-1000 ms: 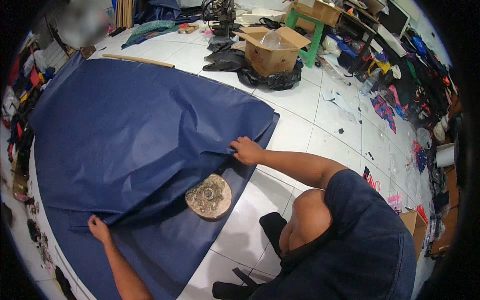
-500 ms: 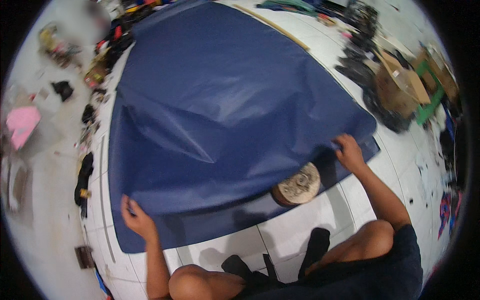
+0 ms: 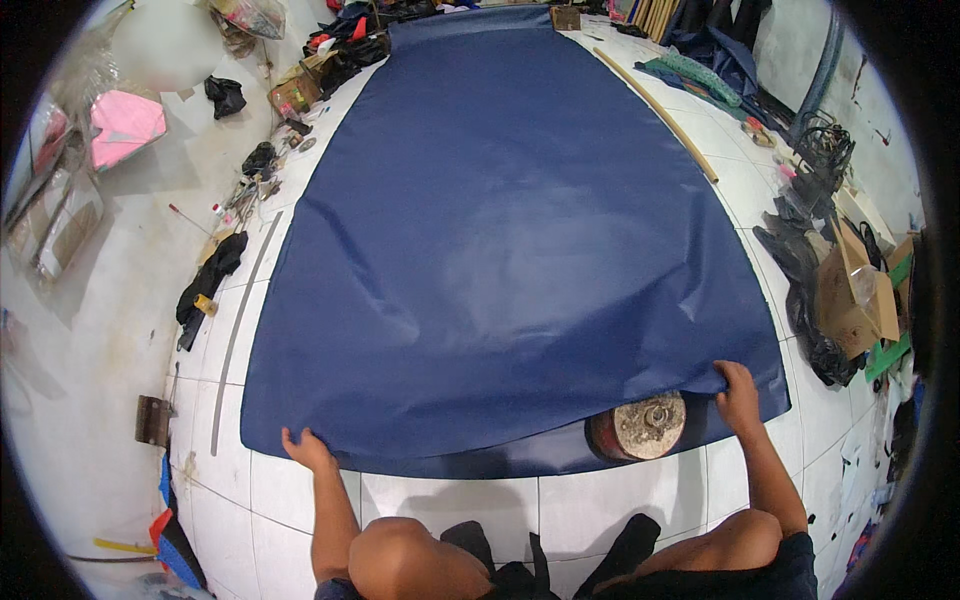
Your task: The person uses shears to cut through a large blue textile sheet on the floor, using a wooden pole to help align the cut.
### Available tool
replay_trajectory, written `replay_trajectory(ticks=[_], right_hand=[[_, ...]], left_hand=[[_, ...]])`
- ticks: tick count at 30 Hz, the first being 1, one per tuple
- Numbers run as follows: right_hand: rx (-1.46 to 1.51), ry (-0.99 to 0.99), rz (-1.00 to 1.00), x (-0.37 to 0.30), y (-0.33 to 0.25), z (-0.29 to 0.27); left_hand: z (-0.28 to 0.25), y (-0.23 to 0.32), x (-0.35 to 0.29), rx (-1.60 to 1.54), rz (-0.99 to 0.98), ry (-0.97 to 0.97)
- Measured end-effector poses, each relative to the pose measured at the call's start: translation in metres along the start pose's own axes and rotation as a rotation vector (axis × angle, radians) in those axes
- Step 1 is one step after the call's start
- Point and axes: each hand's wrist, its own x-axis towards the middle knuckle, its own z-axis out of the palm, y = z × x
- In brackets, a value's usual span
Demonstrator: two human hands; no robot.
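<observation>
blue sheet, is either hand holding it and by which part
The right hand appears to pinch the blue sheet by its upper layer's near edge, beside the round block. The left hand is near its left corner, grip unclear.

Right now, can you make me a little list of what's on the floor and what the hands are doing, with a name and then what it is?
Top sheet: blue, spread wide, a few creases
Lower sheet: blue, showing along the near edge
Block: round, on the lower sheet, by the top sheet's edge
Left grip: at the near left corner; hold unclear
Right grip: at the top sheet's edge, right of the block; hold unclear
Stick: tan, along the far right side
Floor: white tiles
</observation>
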Motion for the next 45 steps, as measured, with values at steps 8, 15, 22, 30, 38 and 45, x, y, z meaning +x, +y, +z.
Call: replay_trajectory(ticks=[8,15,22,30,38,45], right_hand=[[-0.005,-0.182,0.177,0.0,-0.009,0.006],[-0.104,-0.373,-0.215,-0.003,-0.098,-0.021],[-0.085,0.002,-0.338,-0.008,-0.119,0.006],[-0.051,-0.275,-0.497,-0.005,-0.103,0.025],[0.206,-0.346,-0.607,-0.06,-0.134,0.011],[0.39,-0.488,-0.612,-0.112,-0.137,0.032]], left_hand=[[0.047,-0.011,0.002,0.335,-0.1,0.147],[0.005,-0.048,-0.019,-0.506,-0.733,-0.352],[0.023,-0.019,-0.137,-0.232,-0.734,-0.78],[0.029,-0.028,-0.129,0.159,-0.49,-0.804],[0.023,-0.042,-0.139,0.1,-0.477,-0.75],[0.024,-0.05,-0.135,0.149,-0.462,-0.769]])
